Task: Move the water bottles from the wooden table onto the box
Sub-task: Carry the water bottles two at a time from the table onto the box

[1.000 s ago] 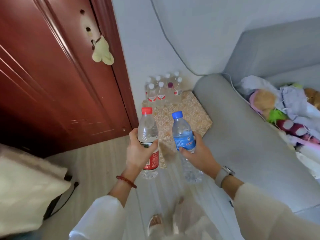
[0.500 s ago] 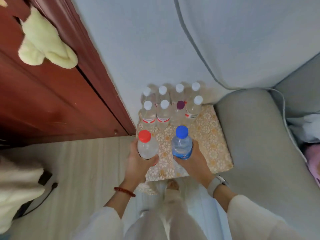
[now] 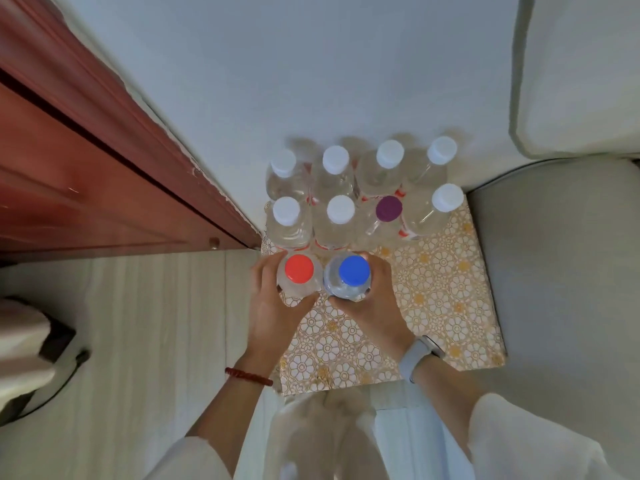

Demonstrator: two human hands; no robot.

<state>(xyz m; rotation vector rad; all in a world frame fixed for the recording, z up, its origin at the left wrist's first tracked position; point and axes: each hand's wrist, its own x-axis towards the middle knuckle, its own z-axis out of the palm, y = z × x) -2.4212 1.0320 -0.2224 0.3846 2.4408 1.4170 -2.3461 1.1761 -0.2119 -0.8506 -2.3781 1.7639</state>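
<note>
Left hand [image 3: 273, 306]: curled round red-cap bottle [image 3: 298, 277], fingers on its far left side, thumb on near side; red bead bracelet [image 3: 247, 376] at wrist.
Right hand [image 3: 372, 303]: curled round blue-cap bottle [image 3: 348, 279], thumb near, fingers wrapped round its right side; grey watch [image 3: 417, 355] at wrist.
Held bottles: upright, side by side, about touching, seen from above over left part of box [image 3: 446, 306]; contact of bases with box top not visible.
Box: patterned gold-and-white top, under and right of both hands, running back toward wall.
Stored bottles: two rows of four, just beyond fingertips; seven white caps, one purple-cap bottle [image 3: 388, 208] in near row, just beyond right hand.
White-cap bottle [image 3: 286, 216]: directly beyond left hand, close to red-cap bottle.
Door [image 3: 86, 168]: dark red wood, left of and beyond left hand.
Sofa [image 3: 561, 265]: grey, right of right hand, against box edge.
Floor [image 3: 156, 323]: pale planks, left of left hand.
Sleeves: white, low in frame.
</note>
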